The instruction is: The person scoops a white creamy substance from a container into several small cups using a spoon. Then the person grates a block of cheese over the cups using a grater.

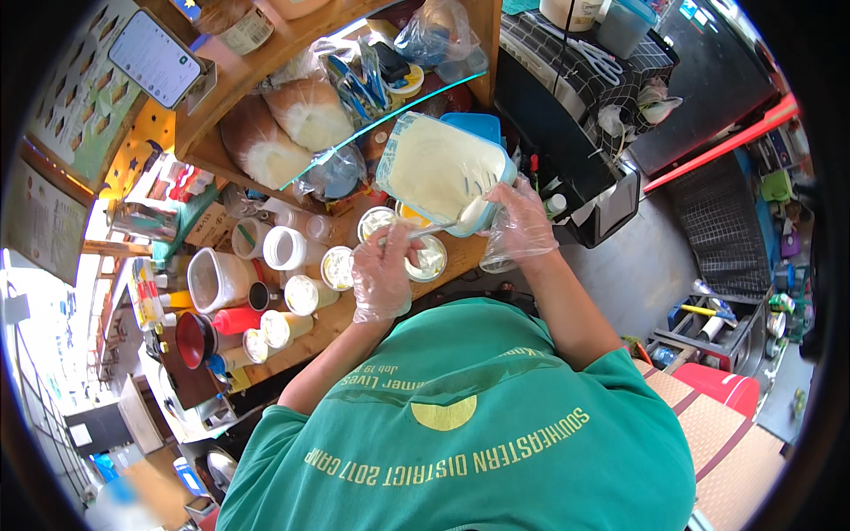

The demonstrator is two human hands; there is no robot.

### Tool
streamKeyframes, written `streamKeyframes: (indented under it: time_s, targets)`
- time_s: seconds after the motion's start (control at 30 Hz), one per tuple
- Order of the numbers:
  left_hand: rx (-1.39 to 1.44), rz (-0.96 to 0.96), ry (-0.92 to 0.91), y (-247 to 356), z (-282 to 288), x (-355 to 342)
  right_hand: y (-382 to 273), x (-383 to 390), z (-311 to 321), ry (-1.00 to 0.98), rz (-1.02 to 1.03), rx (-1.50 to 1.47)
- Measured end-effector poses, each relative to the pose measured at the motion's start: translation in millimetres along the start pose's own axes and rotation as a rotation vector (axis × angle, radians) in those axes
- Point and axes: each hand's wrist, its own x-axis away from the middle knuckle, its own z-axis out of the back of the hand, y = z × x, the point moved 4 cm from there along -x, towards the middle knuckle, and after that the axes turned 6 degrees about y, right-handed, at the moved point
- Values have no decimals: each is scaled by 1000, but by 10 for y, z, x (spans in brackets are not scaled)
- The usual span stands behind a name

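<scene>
My right hand [522,223], in a clear plastic glove, grips the near right rim of a light blue rectangular tub [506,168], which is tilted toward me. Thick white cream [438,168] coats its inside. My gloved left hand [383,273] is closed round the handle of a spoon [436,228]. The spoon's cream-covered end is at the tub's near right corner. Just below the tub and beside my left hand stand small round cups filled with white cream, among them one cup [428,260] at the right and another cup [336,268] at the left.
A clear rectangular container [217,279], a red squeeze bottle [237,319] and several white tubs [285,249] crowd the wooden counter's left. Bagged bread [305,111] fills a shelf behind a glass edge [381,124]. A phone [155,59] stands upper left; scissors [591,57] lie upper right.
</scene>
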Motion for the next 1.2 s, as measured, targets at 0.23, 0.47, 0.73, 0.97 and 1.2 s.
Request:
streamKeyframes:
  time_s: [0.23,0.47,0.73,0.97,1.2]
  targets:
    - [485,204,237,-252,-73,-39,-178,37,282,-63,-149,99]
    - [616,260,342,-394,-20,-64,-250,84,550,-14,-190,147]
    - [298,-76,487,59,357,-80,-448,136,695,-25,-117,160]
    - [-766,-939,337,-141,102,185,-551,156,818,-6,-109,90]
    - [-813,-1096,219,-635,40,168,-519,105,833,-8,-123,139]
